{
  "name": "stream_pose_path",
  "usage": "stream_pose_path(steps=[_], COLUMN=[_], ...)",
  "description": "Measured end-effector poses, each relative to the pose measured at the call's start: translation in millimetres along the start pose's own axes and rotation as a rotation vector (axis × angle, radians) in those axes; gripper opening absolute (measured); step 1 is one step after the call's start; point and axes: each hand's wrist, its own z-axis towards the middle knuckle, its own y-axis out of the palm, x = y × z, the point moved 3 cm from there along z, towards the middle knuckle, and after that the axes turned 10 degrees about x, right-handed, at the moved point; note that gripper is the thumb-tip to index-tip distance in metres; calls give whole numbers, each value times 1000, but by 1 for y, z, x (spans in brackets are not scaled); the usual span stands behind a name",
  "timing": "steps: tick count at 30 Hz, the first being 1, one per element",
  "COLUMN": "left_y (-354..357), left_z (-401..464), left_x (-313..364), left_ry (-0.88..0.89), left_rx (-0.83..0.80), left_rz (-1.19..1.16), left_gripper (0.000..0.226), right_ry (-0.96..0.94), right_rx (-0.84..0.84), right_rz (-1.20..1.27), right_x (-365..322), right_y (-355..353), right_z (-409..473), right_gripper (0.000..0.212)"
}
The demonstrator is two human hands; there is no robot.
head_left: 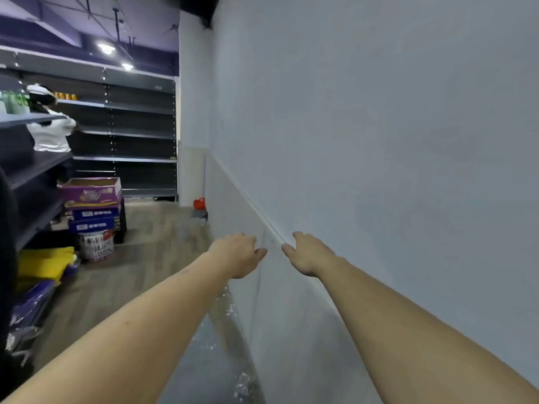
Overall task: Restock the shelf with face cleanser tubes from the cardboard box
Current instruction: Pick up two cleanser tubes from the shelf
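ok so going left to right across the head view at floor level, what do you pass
yellow bags → white bucket under the stacked boxes → left hand → right hand → grey wall

The grey wall (379, 126) is closing off the whole right side, and both empty hands, the left hand (237, 255) and the right hand (309, 255), are reaching out just beside its ledge (264, 217). Left of the wall, a strip of wooden floor (151, 243) is lying open. Farther left of the wall, stacked boxes (93, 205), a bucket (97, 244) and a yellow bag (43, 262) are crowding the shelving (35, 170). A red object (199, 203) is sitting at the wall's foot.
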Motion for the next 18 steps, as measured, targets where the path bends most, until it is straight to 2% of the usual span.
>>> stream_pose_path(steps=[6,11,15,18], left_y=[64,119,142,174], left_z=[78,148,191,223], left_x=[-59,-116,-151,-175], left_ry=[-52,-28,-120,-116], left_rx=[-50,-131,-163,-200], left_rz=[32,-10,-113,-110], left_gripper=[47,62,42,41], right_ry=[27,40,39,36], right_rx=[-109,-193,-226,-262], right_rz=[3,-60,-68,-37], right_x=[-9,-21,-37,-46], right_y=[80,147,194,227], right_z=[81,151,206,241], right_gripper=[61,63,69,68])
